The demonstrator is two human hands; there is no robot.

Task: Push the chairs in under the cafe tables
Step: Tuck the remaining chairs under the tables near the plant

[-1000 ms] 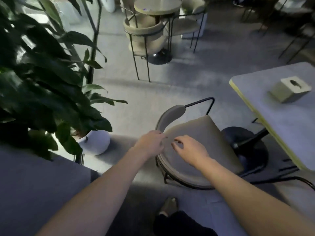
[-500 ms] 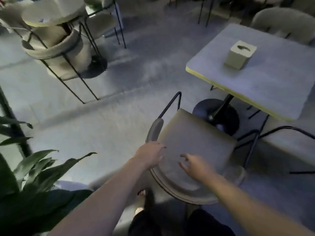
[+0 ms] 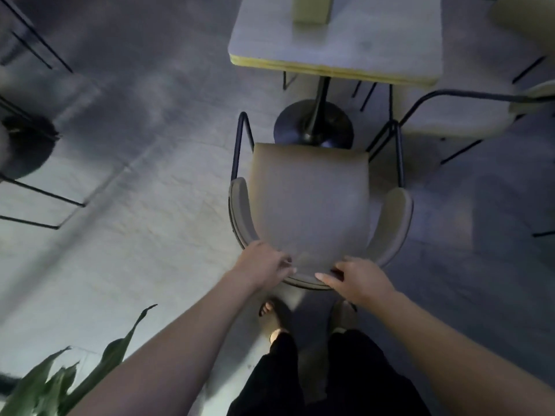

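Observation:
A beige cushioned chair (image 3: 310, 202) with a curved backrest and thin black metal legs stands right below me, its seat facing the square grey cafe table (image 3: 369, 49). The seat's front edge lies over the table's round black base (image 3: 312, 124), short of the yellow-edged tabletop. My left hand (image 3: 262, 267) grips the left part of the curved backrest, fingers curled over its rim. My right hand (image 3: 359, 277) holds the backrest's rear on the right. Both feet stand just behind the chair.
A beige box (image 3: 312, 9) sits on the table. A second beige chair (image 3: 468, 112) stands right of the table, its black frame close to my chair's right leg. Black chair legs (image 3: 39, 202) cross the floor at the left. Plant leaves (image 3: 75, 376) reach in bottom left.
The chair has turned from sideways to square with the table and moved toward it. I now stand straight behind it, and both hands have shifted to the rear of the backrest.

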